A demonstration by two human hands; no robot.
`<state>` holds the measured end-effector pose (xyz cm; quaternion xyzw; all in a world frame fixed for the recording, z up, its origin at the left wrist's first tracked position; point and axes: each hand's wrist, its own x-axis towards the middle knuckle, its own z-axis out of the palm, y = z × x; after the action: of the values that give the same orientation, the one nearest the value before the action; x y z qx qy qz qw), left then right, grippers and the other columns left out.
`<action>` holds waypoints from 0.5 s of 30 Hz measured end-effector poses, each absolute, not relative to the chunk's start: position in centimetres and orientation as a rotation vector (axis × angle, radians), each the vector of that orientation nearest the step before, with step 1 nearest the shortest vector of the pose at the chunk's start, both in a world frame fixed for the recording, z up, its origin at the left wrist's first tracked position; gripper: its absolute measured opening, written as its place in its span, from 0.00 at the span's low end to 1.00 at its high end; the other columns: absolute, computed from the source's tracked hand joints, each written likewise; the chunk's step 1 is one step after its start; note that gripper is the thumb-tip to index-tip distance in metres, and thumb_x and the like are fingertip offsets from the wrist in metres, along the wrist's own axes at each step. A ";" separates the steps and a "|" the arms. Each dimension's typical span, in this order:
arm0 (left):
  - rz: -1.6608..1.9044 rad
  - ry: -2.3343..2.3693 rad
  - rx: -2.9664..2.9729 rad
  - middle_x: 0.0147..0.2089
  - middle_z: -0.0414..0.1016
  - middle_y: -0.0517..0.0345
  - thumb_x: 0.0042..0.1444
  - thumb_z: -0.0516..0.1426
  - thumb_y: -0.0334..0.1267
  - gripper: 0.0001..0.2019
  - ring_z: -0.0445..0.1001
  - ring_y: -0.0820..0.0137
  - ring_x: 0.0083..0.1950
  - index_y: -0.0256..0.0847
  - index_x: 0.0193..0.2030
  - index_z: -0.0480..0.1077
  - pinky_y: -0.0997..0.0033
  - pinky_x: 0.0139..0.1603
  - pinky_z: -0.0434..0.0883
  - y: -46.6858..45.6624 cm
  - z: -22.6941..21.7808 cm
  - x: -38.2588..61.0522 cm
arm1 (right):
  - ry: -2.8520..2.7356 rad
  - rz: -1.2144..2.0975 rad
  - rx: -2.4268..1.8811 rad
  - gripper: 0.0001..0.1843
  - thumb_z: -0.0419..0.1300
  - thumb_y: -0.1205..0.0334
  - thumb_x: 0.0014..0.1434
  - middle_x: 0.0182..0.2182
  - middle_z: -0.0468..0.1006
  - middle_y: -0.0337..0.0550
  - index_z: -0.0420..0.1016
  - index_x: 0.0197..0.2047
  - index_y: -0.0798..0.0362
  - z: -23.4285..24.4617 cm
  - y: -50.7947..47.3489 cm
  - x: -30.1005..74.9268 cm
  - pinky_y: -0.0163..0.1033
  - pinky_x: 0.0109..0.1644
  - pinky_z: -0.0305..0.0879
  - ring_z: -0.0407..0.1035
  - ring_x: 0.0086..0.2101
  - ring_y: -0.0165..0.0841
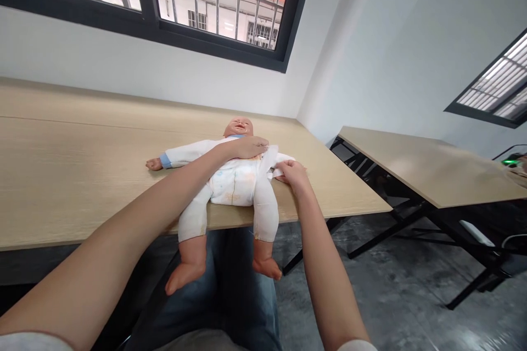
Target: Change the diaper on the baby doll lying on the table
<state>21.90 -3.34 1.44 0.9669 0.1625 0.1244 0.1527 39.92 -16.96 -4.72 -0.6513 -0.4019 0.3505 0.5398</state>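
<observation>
Reaching across the doll (230, 192) from the lower left with the left hand (247, 147), fingers lying close together and nearly flat, their tips touching the top of a white flap (269, 158) at the doll's chest, though whether gripping the flap or only pressing on it cannot be told from this view. Pinching the flap's lower end with the right hand (290, 171), thumb and fingers closed narrowly on the material just beside the doll's body. Lying face up on the bench (82, 175), the doll is stretched across it with the head toward the far edge, near the far right corner, and one arm out toward the left, ending in a blue cuff (165, 160). Dressed in a white onesie (193, 153), legs hanging over the front edge, feet (185, 274) dangling in the air above a pair of jeans (222, 279). Crossing in the way, the left forearm (164, 197) is covering part of the doll's side and blocking the view of the torso beneath it. Standing off to the right and well apart, a second bench (428, 164) is resting on a black frame (391, 225) above a concrete floor (370, 269), with a barred window (218, 0) showing above the far edge.
</observation>
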 end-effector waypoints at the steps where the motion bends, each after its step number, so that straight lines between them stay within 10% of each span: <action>1: 0.363 0.472 2.788 0.38 0.74 0.58 0.67 0.45 0.45 0.14 0.71 0.68 0.39 0.42 0.35 0.64 0.73 0.40 0.63 -3.6 1.5 21.9 | -0.987 0.821 -1.567 0.13 0.67 0.60 0.50 0.21 0.72 0.39 0.67 0.27 0.54 -4.6 -17.1 39.8 0.30 0.26 0.66 0.68 0.23 0.27; 15: 0.321 0.980 3.133 0.43 0.76 0.37 0.57 0.52 0.28 0.12 0.74 0.60 0.37 0.30 0.41 0.77 0.65 0.37 0.65 -8.5 1.8 23.8 | -1.221 0.895 -1.548 0.09 0.62 0.69 0.44 0.19 0.72 0.38 0.71 0.32 0.56 -5.4 -16.9 40.3 0.30 0.24 0.58 0.65 0.21 0.27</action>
<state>23.84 -8.48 1.76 0.9470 0.2962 0.0969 -0.0780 40.34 -16.95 -5.44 -0.6313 -0.4979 0.3653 0.4692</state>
